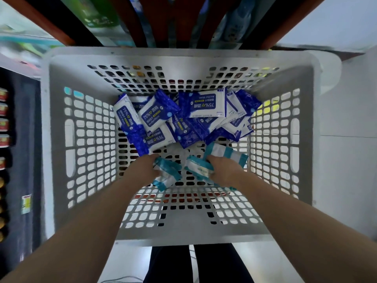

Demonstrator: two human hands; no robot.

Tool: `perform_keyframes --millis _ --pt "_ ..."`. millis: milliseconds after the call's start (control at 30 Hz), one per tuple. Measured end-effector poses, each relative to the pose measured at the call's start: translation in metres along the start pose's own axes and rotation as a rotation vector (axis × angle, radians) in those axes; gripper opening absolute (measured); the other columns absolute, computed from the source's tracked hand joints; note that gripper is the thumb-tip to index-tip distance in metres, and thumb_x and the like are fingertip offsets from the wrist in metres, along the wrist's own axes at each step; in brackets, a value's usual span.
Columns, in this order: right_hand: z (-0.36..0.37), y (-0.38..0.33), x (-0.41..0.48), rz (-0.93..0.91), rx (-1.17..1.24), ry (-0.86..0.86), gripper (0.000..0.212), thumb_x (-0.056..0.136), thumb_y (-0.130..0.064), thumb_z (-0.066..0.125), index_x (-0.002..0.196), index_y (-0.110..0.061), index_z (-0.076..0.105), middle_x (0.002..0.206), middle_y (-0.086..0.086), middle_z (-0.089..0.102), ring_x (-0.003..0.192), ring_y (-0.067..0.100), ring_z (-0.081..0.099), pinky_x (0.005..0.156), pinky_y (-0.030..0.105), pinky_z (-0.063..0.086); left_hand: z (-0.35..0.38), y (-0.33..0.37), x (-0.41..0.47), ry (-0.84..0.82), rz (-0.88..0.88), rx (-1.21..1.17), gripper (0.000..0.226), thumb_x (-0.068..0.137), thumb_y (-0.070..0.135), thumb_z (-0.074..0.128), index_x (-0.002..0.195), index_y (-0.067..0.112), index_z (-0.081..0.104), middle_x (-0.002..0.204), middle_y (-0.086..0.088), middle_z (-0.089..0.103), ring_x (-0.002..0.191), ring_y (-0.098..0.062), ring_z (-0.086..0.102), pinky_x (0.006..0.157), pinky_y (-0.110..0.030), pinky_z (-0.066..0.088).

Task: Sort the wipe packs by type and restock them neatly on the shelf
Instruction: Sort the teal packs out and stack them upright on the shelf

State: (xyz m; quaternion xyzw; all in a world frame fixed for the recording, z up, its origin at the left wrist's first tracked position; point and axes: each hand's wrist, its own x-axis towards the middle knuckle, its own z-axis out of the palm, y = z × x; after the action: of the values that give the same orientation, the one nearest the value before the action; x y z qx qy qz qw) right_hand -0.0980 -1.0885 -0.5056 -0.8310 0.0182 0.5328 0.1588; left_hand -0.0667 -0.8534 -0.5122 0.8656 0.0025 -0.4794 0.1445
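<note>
In the white plastic basket (179,58), at 6 o'clock from the blue-and-white wipe packs (204,105), the left hand (142,170) and right hand (224,172) each curled fingers round a soft teal-and-white wipe pack (167,174), likely light and slippery, best held across its middle.

White perforated basket (179,56), centre. Row of red-labelled items (3,125), 9 o'clock; pale sticker (26,203), 8 o'clock. Dark trousers (169,262), 6 o'clock. Pale floor (346,160), 3 o'clock. Blurred blue-and-white bottle (237,23), 1 o'clock; blurred green package (91,11), 11 o'clock.
</note>
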Motion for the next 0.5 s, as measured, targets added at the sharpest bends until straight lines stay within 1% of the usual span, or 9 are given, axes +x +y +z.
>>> perform_keyframes --millis 67,133,167,233,300,400,433,500 --pt "0.003 0.0 -0.006 0.009 0.154 0.072 0.048 0.087 -0.021 0.063 0.133 -0.02 0.047 0.124 0.005 0.06 0.108 0.024 0.058 0.088 0.037 0.052 -0.002 -0.002 -0.005 0.036 -0.031 -0.059 0.049 0.089 0.018 0.064 0.135 0.015 0.049 0.128 -0.009 0.058 0.106 -0.023 0.058 0.081 -0.029 0.043" --pt "0.002 -0.003 -0.012 0.007 0.309 0.135 0.051 0.085 -0.023 0.068 0.132 -0.021 0.05 0.125 0.003 0.06 0.109 0.022 0.059 0.091 0.038 0.052 -0.006 -0.003 -0.012 0.073 -0.052 -0.171 0.043 0.091 0.018 0.062 0.132 0.014 0.051 0.125 -0.009 0.059 0.096 -0.02 0.056 0.077 -0.028 0.043" --pt "0.001 -0.006 -0.016 -0.007 0.363 0.155 0.049 0.086 -0.025 0.068 0.132 -0.021 0.051 0.123 0.002 0.061 0.108 0.022 0.059 0.09 0.038 0.052 -0.008 -0.003 -0.017 0.089 -0.059 -0.239 0.04 0.092 0.019 0.061 0.13 0.015 0.052 0.123 -0.008 0.06 0.094 -0.018 0.054 0.076 -0.028 0.042" --pt "-0.004 -0.015 -0.024 -0.053 0.441 0.182 0.042 0.091 -0.027 0.063 0.132 -0.022 0.052 0.12 0.001 0.062 0.103 0.02 0.061 0.087 0.037 0.053 -0.015 -0.002 -0.027 0.124 -0.071 -0.374 0.034 0.093 0.02 0.059 0.126 0.016 0.053 0.118 -0.007 0.061 0.092 -0.019 0.056 0.076 -0.032 0.046" --pt "-0.011 -0.028 -0.035 -0.092 0.53 0.207 0.036 0.096 -0.028 0.055 0.131 -0.023 0.052 0.113 0.002 0.064 0.092 0.018 0.062 0.081 0.036 0.053 -0.021 0.0 -0.039 0.181 -0.096 -0.497 0.03 0.094 0.019 0.057 0.124 0.016 0.05 0.113 -0.007 0.063 0.093 -0.024 0.061 0.08 -0.04 0.054" --pt "-0.024 -0.044 -0.05 -0.136 0.597 0.255 0.022 0.099 -0.027 0.048 0.119 -0.019 0.052 0.091 0.0 0.06 0.07 0.013 0.053 0.064 0.03 0.046 -0.031 0.004 -0.063 0.309 -0.127 -0.749 0.03 0.095 0.013 0.056 0.123 0.013 0.046 0.117 -0.009 0.063 0.102 -0.027 0.062 0.088 -0.045 0.054" --pt "-0.028 -0.049 -0.055 -0.155 0.59 0.28 0.021 0.098 -0.025 0.049 0.117 -0.017 0.053 0.089 -0.001 0.059 0.068 0.011 0.051 0.062 0.029 0.044 -0.034 0.005 -0.073 0.357 -0.133 -0.818 0.029 0.094 0.013 0.057 0.122 0.012 0.046 0.116 -0.008 0.062 0.102 -0.027 0.061 0.088 -0.044 0.054" --pt "-0.037 -0.058 -0.068 -0.206 0.619 0.344 0.03 0.095 -0.019 0.056 0.125 -0.016 0.053 0.1 0.0 0.061 0.075 0.011 0.053 0.064 0.024 0.042 -0.041 0.008 -0.096 0.454 -0.138 -0.931 0.027 0.094 0.013 0.058 0.119 0.012 0.047 0.111 -0.006 0.061 0.098 -0.024 0.061 0.085 -0.04 0.053"
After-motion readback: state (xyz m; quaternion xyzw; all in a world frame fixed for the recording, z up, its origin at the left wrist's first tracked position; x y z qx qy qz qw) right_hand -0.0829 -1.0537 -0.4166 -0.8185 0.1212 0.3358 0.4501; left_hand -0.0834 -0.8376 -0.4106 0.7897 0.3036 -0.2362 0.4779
